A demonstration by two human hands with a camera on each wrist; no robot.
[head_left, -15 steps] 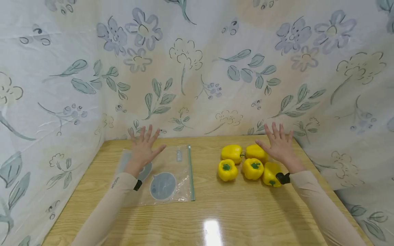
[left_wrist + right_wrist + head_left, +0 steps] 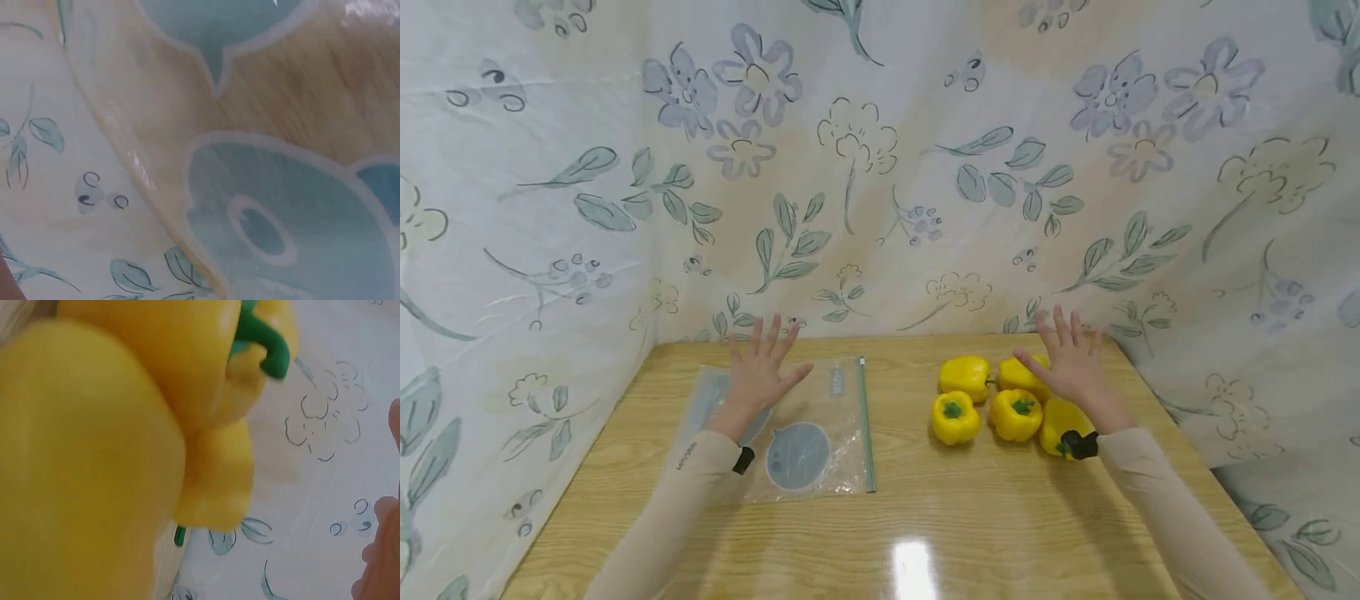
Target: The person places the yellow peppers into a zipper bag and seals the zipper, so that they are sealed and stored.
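Note:
My left hand (image 2: 758, 379), fingers spread and holding nothing, is over a clear zip bag (image 2: 842, 433) with blue-grey printed shapes and a green zip strip along its right side. The bag lies flat on the table and fills much of the left wrist view. On the right, my right hand (image 2: 1071, 371) is also spread with nothing in it, overlapping the back right of a group of several yellow bell peppers (image 2: 1017, 415) in the head view. One pepper (image 2: 1060, 425) is partly covered by the black wrist strap. Large peppers (image 2: 81, 475) with green stems fill the left of the right wrist view.
The wood-grain table (image 2: 895, 467) reaches back to a flower-printed cloth (image 2: 880, 250), which also hangs along both sides. A bright light reflection (image 2: 913, 567) shows near the table's front. Between bag and peppers lies a strip of bare wood.
Both hands have shifted slightly inward and lower in the head view, still spread. The bag and the peppers stay where they were.

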